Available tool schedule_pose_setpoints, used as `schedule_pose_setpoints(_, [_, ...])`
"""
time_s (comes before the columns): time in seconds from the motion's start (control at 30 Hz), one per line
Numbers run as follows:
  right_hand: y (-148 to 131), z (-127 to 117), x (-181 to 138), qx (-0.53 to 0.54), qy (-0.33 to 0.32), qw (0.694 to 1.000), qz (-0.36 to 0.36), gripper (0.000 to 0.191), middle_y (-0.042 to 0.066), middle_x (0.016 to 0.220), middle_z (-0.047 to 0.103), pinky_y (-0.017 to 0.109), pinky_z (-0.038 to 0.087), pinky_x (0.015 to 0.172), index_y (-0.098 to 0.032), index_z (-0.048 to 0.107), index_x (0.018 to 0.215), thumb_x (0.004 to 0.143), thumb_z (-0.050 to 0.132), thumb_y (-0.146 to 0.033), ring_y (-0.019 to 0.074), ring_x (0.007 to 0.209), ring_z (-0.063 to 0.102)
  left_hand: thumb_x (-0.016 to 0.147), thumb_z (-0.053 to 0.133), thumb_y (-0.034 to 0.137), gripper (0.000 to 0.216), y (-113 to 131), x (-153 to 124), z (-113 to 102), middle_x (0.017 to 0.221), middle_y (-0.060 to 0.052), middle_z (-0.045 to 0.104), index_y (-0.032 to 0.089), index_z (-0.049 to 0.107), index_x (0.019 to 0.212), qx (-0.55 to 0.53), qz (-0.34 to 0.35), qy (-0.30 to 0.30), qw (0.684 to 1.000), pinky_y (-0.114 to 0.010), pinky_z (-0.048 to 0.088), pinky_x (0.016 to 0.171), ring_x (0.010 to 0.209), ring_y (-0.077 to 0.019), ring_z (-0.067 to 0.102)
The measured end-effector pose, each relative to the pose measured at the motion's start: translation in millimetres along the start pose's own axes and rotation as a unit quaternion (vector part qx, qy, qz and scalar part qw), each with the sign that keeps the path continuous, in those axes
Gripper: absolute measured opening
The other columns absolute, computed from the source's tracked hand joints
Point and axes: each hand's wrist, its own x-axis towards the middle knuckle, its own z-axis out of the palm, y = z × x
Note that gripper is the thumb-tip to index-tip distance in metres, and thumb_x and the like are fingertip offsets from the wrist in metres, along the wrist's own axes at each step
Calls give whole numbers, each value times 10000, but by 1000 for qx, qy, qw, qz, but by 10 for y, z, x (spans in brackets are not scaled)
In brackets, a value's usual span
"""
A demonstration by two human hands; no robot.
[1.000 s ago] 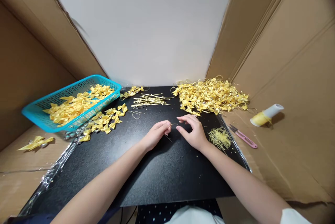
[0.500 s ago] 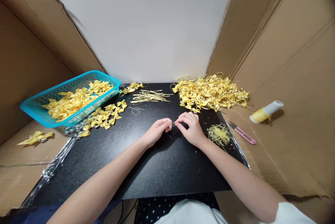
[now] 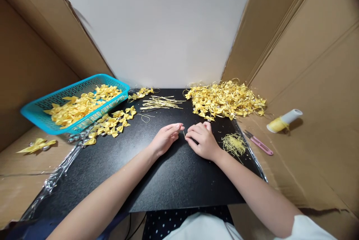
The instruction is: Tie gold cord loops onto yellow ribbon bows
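Over the middle of the black table, my left hand (image 3: 166,139) and my right hand (image 3: 203,141) face each other with a small gap between them. A thin gold cord (image 3: 184,133) spans the gap, very short in what shows. My right thumb and index finger pinch its lower end. At its upper end are my left fingertips, drawn together; the exact grip there is too small to see clearly. Beyond my hands lie a loop of cord (image 3: 146,118) and a bundle of straight yellow cords (image 3: 162,102).
On the left, a blue basket (image 3: 30,114) holds yellow bows, with more bows (image 3: 112,124) and silver bells (image 3: 80,137) beside it. A heap of corded bows (image 3: 224,99) is back right. Thread scraps (image 3: 235,144), pink snips (image 3: 259,143) and a white tube (image 3: 291,117) lie right.
My hands have tilted, the left fingertips rising and the right pinch dropping. The cord between them now runs steeply instead of level.
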Motion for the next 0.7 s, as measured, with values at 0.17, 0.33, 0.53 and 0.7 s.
schedule_pose_setpoints(0.17, [5, -52, -12, -23, 34, 999, -18, 158, 19, 917, 689, 378, 250, 848, -217, 634, 848, 941, 506, -229, 168, 861, 534, 555, 875, 361, 357, -16, -43, 32, 853, -85, 758, 144, 780, 822, 120, 43, 13, 992, -227, 406, 595, 595, -84, 534])
schedule_pose_setpoints(0.33, [28, -57, -11, -40, 39, 998, 9, 147, 32, 922, 682, 393, 261, 853, -211, 620, 883, 947, 489, -226, 178, 851, 531, 642, 813, 357, 245, -58, -119, 56, 813, -65, 768, 167, 794, 796, 298, 106, -40, 948, -280, 468, 717, 704, -164, 638])
schedule_pose_setpoints(0.53, [39, -24, 22, 101, 9, 989, 106, 116, 35, 923, 647, 383, 329, 843, -216, 594, 846, 926, 515, -243, 192, 886, 531, 671, 788, 379, 242, -89, -114, 44, 615, -19, 681, 143, 733, 668, 318, 134, -62, 937, -242, 411, 584, 563, -112, 546])
schedule_pose_setpoints(0.7, [144, 10, 34, 329, -57, 930, 154, 87, 23, 899, 589, 339, 418, 816, -224, 554, 887, 892, 561, -310, 178, 868, 530, 673, 790, 400, 262, -65, -116, 71, 684, -13, 672, 154, 699, 680, 253, 153, -78, 952, -240, 442, 661, 659, -117, 571])
